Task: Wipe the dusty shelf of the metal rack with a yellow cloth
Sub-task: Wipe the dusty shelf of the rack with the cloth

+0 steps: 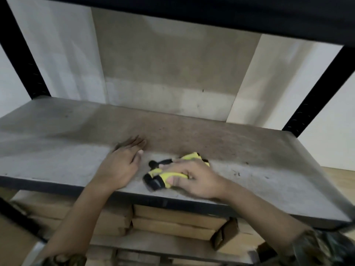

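Observation:
A dusty grey shelf board (57,143) of the black metal rack fills the middle of the view. The yellow cloth (167,174), with black patches, lies bunched near the shelf's front edge. My right hand (194,179) lies on top of it, fingers curled into the fabric and gripping it. My left hand (123,162) rests flat on the shelf just left of the cloth, fingers stretched toward the back. A cleaner brown strip runs along the back half of the board.
Black uprights (315,89) stand at the back corners, and another shelf (192,12) hangs overhead. A pale board (172,73) leans behind the rack. Flat cardboard boxes (172,221) are stacked on the level below.

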### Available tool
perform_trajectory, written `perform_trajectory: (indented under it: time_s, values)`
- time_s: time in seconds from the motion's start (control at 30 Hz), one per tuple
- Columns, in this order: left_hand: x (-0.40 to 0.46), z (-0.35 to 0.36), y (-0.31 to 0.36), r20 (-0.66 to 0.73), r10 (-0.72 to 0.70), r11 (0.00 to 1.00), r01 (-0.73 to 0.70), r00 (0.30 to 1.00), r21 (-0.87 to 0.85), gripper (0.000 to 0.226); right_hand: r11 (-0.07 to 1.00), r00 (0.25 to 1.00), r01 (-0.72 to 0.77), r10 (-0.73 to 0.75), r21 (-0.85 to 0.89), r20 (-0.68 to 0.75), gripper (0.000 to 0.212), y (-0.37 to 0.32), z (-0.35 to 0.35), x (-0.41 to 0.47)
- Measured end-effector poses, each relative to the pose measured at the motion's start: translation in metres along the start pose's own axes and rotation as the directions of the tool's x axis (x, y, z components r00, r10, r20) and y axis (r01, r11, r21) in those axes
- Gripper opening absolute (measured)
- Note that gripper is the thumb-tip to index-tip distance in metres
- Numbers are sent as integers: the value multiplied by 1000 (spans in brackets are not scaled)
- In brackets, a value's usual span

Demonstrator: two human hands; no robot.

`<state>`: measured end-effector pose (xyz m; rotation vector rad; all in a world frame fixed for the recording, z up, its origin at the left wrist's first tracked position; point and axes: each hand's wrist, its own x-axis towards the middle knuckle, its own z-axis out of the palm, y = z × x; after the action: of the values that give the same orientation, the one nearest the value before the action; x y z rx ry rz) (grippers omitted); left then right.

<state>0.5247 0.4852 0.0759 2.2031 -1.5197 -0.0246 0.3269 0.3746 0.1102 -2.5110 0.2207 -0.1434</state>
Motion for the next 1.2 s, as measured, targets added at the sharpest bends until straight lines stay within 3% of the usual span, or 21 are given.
perform_trajectory:
  time_s: [0.17, 0.3, 0.37, 0.4, 0.43, 0.5, 0.6, 0.63, 0.7, 0.83, 0.87, 0.97, 1.2]
  values:
    - [0, -1, 2, 37, 1, 1000, -2, 999, 22, 66, 995, 998, 40, -45, 89, 50, 39, -7, -2, -48]
    - [-2, -7, 6, 76, -9, 995, 1, 997, 98, 74, 971, 997, -31, 14, 235, 73, 31, -11, -20, -83]
    - [-2, -11, 15, 68, -13, 992, 4, 998, 126, 82, 936, 988, -102, 134, 337, -74, 32, -7, -43, -99]
    - [-1, -12, 23, 63, -9, 992, 1, 998, 128, 85, 921, 950, -154, 237, 357, -203, 37, -1, -57, -106]
    - [0, -11, 34, 54, -1, 993, -5, 999, 116, 86, 907, 869, -214, 346, 362, -353, 43, 8, -71, -111]
    - [2, -4, 58, 58, 17, 998, -21, 998, 60, 80, 899, 638, -318, 439, 302, -633, 44, 31, -98, -113]
    - [7, 14, 92, 103, 62, 998, -64, 993, 16, 82, 837, 270, -442, 467, 322, -842, 37, 69, -134, -111]
    - [8, 21, 97, 119, 72, 997, -76, 990, 28, 86, 816, 197, -479, 460, 324, -866, 37, 83, -142, -110]
    - [11, 34, 103, 148, 72, 995, -81, 986, 58, 89, 770, 136, -562, 446, 302, -885, 39, 114, -152, -109]
    - [11, 44, 102, 140, 37, 998, -44, 989, 50, 91, 574, 133, -772, 567, 274, -813, 31, 152, -143, -94]
    - [11, 44, 102, 128, 38, 998, -45, 991, 50, 93, 539, 164, -808, 592, 237, -789, 28, 155, -139, -87]
    - [13, 44, 102, 96, 49, 997, -54, 994, 50, 92, 580, 345, -811, 583, 79, -736, 25, 159, -130, -58]
    - [14, 43, 102, 90, 66, 996, -71, 994, 53, 82, 825, 771, -544, 420, -154, -479, 35, 128, -103, -12]
